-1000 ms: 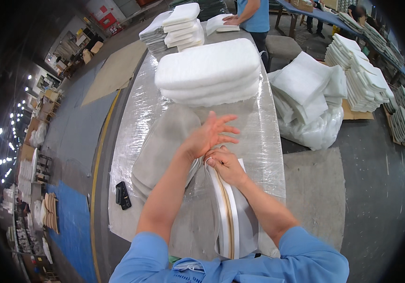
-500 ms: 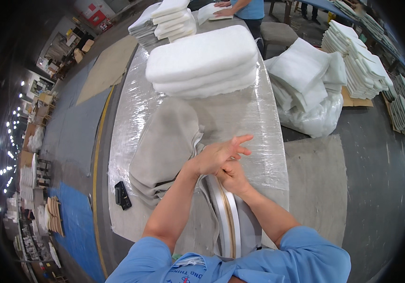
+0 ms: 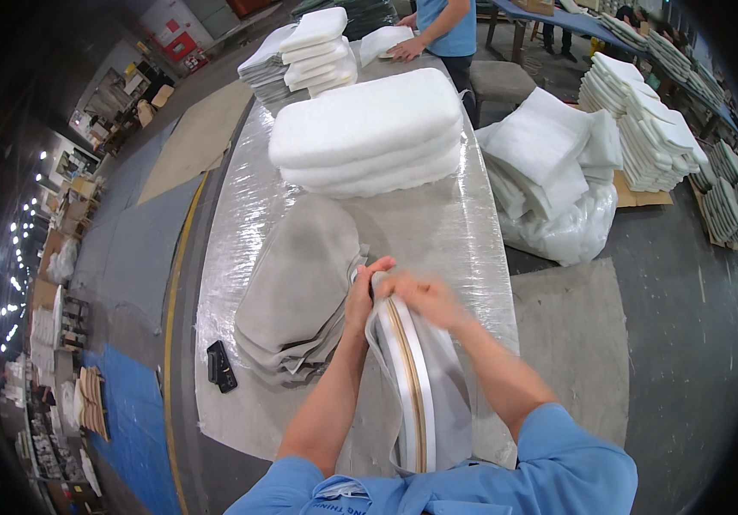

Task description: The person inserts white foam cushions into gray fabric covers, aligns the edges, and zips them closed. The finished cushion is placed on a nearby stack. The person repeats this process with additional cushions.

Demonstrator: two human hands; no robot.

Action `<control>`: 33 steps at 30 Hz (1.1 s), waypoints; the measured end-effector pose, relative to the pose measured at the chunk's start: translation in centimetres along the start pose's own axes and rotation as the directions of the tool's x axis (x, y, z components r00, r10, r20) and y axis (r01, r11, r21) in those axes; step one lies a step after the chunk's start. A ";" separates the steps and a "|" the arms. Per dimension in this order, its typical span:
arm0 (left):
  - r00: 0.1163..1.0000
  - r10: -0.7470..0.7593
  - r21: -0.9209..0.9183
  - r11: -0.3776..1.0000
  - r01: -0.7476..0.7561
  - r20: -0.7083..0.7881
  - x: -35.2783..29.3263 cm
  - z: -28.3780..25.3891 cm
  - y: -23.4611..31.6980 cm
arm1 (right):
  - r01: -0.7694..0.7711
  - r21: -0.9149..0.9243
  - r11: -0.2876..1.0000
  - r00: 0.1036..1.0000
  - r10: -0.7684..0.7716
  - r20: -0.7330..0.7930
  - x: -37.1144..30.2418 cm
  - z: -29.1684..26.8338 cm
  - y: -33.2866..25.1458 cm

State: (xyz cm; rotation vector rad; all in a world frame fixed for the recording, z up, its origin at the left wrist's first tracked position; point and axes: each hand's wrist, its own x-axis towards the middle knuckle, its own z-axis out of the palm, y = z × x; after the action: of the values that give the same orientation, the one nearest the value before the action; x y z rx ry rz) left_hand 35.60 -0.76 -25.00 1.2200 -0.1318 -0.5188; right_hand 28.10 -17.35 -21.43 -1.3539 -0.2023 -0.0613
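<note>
A grey cushion cover with a white-edged, gold-brown zipper stands on its side in front of my body, zipper upward. At the far end of the cover my left hand holds its edge, thumb and fingers closed on the fabric. My right hand, slightly blurred, is curled over the same end beside the zipper's top; its fingertips are partly hidden. Just left of my hands lies a pile of grey fabric covers with rounded corners.
Thick white padding slabs lie stacked farther up the plastic-wrapped table. A small black device sits near the left edge. More white padding is heaped on the right, beyond the table. A co-worker's hand rests on padding at the far end.
My hands have come apart from their crossed position. The left hand moved down and left onto the cover's end, its fingers closing; the right hand shifted slightly up along the zipper's end.
</note>
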 end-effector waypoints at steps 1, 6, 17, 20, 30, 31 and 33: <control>0.999 -0.044 -0.046 0.998 0.043 -0.020 -0.4 0.4 0.2 | -0.090 0.022 0.996 0.995 0.090 -0.032 1.9 -1.1 -0.6; 0.984 -0.166 -0.026 0.986 0.165 -0.065 -1.4 1.7 1.4 | -0.248 0.096 0.964 0.953 0.260 -0.152 10.0 -0.9 -0.9; 0.999 0.022 0.276 0.961 -0.014 -0.028 -0.4 2.3 0.8 | -0.125 0.149 0.981 0.970 0.152 -0.189 9.2 2.3 2.7; 0.999 0.038 0.298 0.954 -0.039 0.009 -0.1 2.9 0.8 | -0.073 0.143 0.987 0.968 0.104 -0.230 8.8 1.6 3.6; 0.994 0.002 0.201 0.979 -0.024 0.108 0.4 2.3 0.6 | 0.091 -0.005 0.996 0.956 -0.089 -0.279 8.3 0.8 4.6; 0.993 -0.038 0.138 0.990 0.021 0.116 0.4 2.2 0.4 | 0.037 0.004 0.999 0.978 -0.035 -0.207 7.3 0.3 4.1; 0.994 -0.109 0.101 0.989 0.106 0.027 -0.4 -0.4 0.3 | 0.036 0.000 0.999 0.999 -0.036 0.001 5.1 0.7 2.3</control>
State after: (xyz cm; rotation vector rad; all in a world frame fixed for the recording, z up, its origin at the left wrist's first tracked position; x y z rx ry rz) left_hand 35.46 -0.14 -24.81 1.3210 -0.1209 -0.6327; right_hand 33.39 -15.81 -22.61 -1.3499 -0.2274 -0.0906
